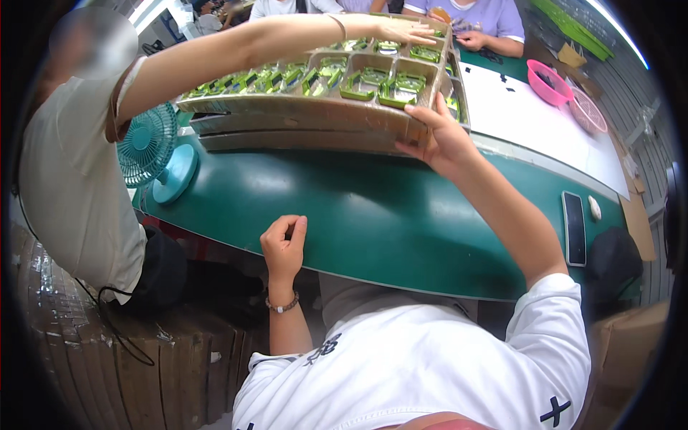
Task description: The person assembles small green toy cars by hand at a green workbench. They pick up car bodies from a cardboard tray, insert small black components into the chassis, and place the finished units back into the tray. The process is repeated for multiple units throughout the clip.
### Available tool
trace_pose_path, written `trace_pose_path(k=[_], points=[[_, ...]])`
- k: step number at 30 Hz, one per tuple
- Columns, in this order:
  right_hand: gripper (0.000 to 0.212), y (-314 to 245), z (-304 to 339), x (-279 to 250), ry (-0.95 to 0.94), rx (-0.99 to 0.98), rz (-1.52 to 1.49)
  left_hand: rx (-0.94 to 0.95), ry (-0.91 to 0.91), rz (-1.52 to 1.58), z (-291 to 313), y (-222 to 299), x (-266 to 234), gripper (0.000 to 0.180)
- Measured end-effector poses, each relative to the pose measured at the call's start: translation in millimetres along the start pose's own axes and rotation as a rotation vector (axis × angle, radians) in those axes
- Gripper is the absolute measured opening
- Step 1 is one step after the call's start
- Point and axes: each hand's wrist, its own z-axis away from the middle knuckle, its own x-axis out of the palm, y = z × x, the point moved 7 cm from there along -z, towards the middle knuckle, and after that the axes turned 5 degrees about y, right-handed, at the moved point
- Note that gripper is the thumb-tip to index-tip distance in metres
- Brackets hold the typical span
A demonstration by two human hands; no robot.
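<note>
A brown compartment tray [301,102] sits on top of a stack at the far side of the green table, its cells holding green plastic frame-like parts [401,90]. My right hand [446,140] grips the near right corner of the tray, thumb up by the rim and fingers against the side wall. Closer to me, my left hand [283,245] is curled into a loose fist above the table edge, a beaded bracelet on its wrist. I see nothing in it. From the left a co-worker's arm [244,51] reaches over the tray, that hand flat above the far cells.
A turquoise fan [174,175] stands at the left of the green table [344,215]. At right lie a phone [574,228] and a black bag-like item [613,261]. Pink baskets [550,86] rest by a white sheet [545,129]. Other people sit across; stacked cardboard [143,373] is lower left.
</note>
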Motion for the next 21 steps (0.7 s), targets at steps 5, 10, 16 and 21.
trace_pose_path(k=[5, 10, 16, 21], points=[[0.098, -4, 3, -5, 0.035, 0.004, 0.013, 0.010, -0.032, 0.034, 0, 4, 3, 0.017], [0.097, -5, 1, -6, 0.075, 0.037, 0.011, -0.035, -0.009, 0.023, -1, 0, 0, 0.016], [0.087, -20, 7, -30, -0.031, 0.083, 0.062, -0.074, 0.158, 0.051, 0, -8, -13, 0.017], [0.067, -33, 20, -42, 0.000, 0.107, 0.152, -0.042, 0.370, 0.123, 3, -12, -24, 0.021]])
